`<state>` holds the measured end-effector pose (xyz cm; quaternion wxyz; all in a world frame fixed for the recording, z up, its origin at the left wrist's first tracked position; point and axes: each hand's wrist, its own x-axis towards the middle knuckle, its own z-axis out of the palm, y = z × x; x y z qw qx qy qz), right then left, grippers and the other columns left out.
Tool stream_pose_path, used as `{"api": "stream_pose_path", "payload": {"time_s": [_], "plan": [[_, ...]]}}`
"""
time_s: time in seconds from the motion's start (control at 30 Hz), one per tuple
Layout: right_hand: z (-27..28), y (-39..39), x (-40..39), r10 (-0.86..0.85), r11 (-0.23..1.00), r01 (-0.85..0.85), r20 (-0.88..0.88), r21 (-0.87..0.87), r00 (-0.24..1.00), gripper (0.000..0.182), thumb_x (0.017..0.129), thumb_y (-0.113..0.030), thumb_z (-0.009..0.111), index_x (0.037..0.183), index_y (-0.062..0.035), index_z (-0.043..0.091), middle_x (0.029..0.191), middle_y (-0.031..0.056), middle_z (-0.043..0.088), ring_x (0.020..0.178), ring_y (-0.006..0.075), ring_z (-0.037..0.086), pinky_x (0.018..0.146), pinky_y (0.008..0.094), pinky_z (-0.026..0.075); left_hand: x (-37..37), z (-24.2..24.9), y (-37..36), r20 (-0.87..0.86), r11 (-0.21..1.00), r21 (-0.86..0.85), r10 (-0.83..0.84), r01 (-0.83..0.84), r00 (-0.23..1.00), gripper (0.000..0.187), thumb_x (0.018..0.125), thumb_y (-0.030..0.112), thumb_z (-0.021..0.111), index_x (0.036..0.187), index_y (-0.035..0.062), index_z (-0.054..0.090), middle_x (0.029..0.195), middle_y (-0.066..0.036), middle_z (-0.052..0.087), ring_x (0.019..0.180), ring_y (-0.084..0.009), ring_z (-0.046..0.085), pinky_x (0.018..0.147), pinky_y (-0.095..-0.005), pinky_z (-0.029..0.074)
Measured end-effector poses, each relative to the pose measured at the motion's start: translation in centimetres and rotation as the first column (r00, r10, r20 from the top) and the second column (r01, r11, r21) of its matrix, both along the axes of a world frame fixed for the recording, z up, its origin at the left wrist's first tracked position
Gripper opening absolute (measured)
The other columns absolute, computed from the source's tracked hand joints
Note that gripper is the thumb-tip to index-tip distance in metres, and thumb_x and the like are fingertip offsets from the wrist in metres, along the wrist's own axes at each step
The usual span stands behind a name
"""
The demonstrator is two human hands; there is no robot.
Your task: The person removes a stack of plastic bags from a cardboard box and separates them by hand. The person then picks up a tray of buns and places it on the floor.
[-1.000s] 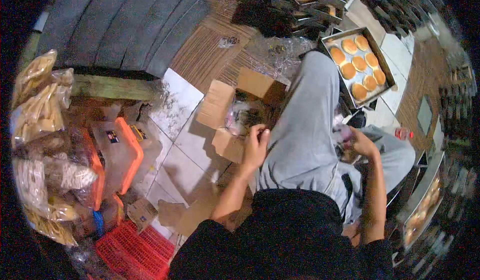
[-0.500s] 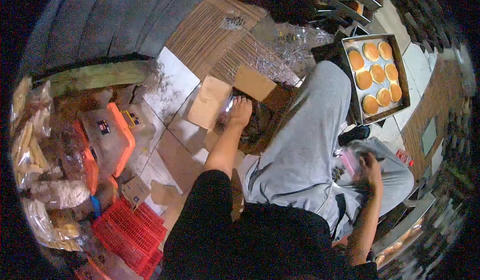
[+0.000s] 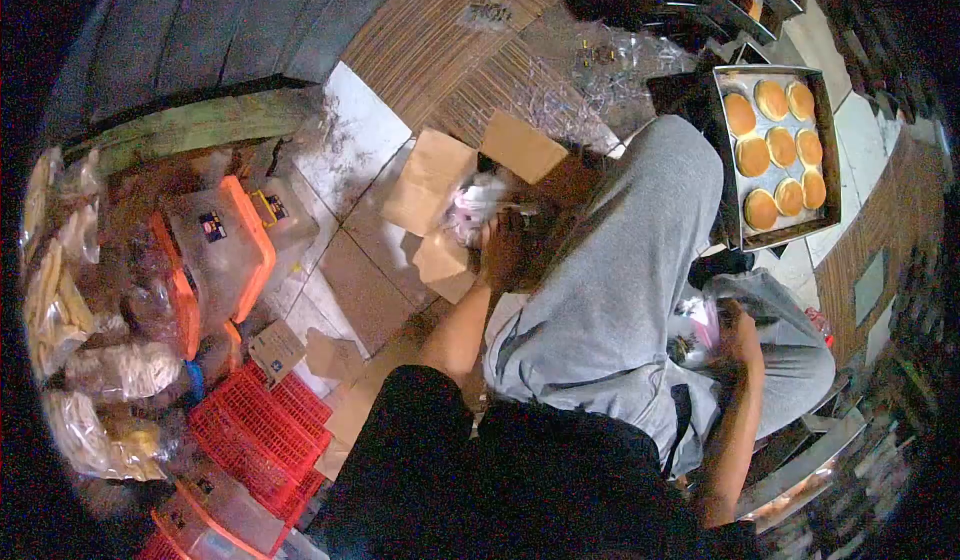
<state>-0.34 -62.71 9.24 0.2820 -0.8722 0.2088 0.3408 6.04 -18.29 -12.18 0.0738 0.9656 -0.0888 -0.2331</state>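
Note:
My left hand point(image 3: 503, 245) reaches down into an open cardboard box point(image 3: 430, 182), its fingers dark and smeared by motion. Against those fingers lies a crumpled clear plastic packet point(image 3: 478, 206) with whitish and pink patches; whether they grip it I cannot tell. Over my lap, my right hand point(image 3: 740, 332) is closed on the edge of a clear plastic bag point(image 3: 702, 322) with a pink strip. The bag rests on my grey trousers, between my bent legs.
A metal tray point(image 3: 785, 237) of round golden buns stands beyond my knee, with more trays point(image 3: 735, 5) behind it. To the left are orange-rimmed plastic bins point(image 3: 240, 250), a red basket point(image 3: 255, 430) and bagged goods point(image 3: 75, 360). Clear plastic wrap point(image 3: 630, 52) lies ahead.
My left hand has shifted slightly down and right within the box, and the plastic packet beside it shows more fully. My right hand stays on the pink-striped bag. The view has turned slightly.

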Motion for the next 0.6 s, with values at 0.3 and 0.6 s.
{"api": "stream_pose_path", "payload": {"time_s": [0.3,0.6], "plan": [[-0.5,0.1,-1.0,-0.017,1.0,0.019,0.149,-0.013,0.989,0.032,0.089,-0.003,0.05,0.119,0.0018,0.06,0.108,0.0261,0.068,0.099,0.0414,0.066,0.082,0.0441,0.051,7.1,-2.4,2.1,0.17,0.979,0.199,-0.075,0.041,0.983,0.019,0.095,0.014,0.048,0.112,0.0078,0.051,0.133,-0.015,0.053,0.122,-0.0323,0.052,0.099,-0.0436,0.046],[1.7,1.4,1.1,0.022,0.998,-0.02,0.025,-0.065,0.999,0.034,0.087,0.0,0.05,0.12,0.0006,0.06,0.105,0.0262,0.068,0.101,0.0413,0.065,0.085,0.0434,0.051,3.9,-4.4,2.4,0.208,0.92,0.388,-0.136,0.046,0.969,0.027,0.092,0.02,0.048,0.114,0.0092,0.057,0.129,-0.017,0.056,0.102,-0.0265,0.054,0.082,-0.0379,0.043]]}}
